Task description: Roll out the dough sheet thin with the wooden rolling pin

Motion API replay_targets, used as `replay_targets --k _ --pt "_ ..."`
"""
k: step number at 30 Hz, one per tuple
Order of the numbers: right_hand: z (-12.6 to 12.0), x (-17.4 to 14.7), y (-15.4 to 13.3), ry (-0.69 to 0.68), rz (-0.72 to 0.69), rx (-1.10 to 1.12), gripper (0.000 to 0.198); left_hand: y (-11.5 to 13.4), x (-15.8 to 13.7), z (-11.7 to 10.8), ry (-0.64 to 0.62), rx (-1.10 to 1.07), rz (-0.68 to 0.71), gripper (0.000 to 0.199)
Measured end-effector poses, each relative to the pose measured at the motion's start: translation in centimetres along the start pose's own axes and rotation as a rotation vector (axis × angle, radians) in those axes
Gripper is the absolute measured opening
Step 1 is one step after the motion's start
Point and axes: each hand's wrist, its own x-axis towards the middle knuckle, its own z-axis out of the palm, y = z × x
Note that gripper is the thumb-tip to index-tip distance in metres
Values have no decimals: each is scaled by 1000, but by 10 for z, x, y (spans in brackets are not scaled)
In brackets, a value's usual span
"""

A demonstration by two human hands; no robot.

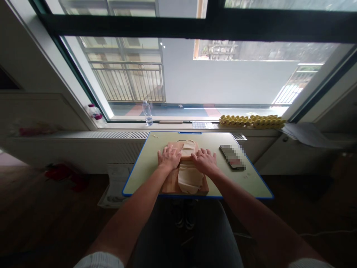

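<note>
A wooden rolling pin (186, 158) lies crosswise over a flattened sheet of pale dough (190, 179). Beneath the dough is a wooden board (170, 186). My left hand (169, 158) is curved over the pin's left end, fingers pointing forward and the thumb turned inward. At the other end, my right hand (205, 160) rests over the pin in the same way. Both palms hide the pin's ends. The dough shows on the far and near sides of the pin, with creases across it.
The board stands on a small green table (145, 175) with a blue rim. A phone (232, 157) with a blurred screen lies at the right. On the windowsill are a clear bottle (147, 113), a pink-capped bottle (96, 114) and yellow egg trays (251, 121).
</note>
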Motion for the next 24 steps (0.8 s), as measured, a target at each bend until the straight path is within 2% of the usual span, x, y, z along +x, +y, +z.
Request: replay_targets --k 5,9,15,24 --pt "-4 -22 2 2 -33 45 49 -4 -33 -3 10 -76 38 53" --pt "-6 -25 7 -2 -131 80 41 -9 -43 -9 42 -109 83 45" --pt "3 -22 20 39 -250 109 35 -15 -41 -11 58 -105 183 34" --pt "6 -7 27 42 -284 68 38 -14 -25 -9 17 -93 175 36"
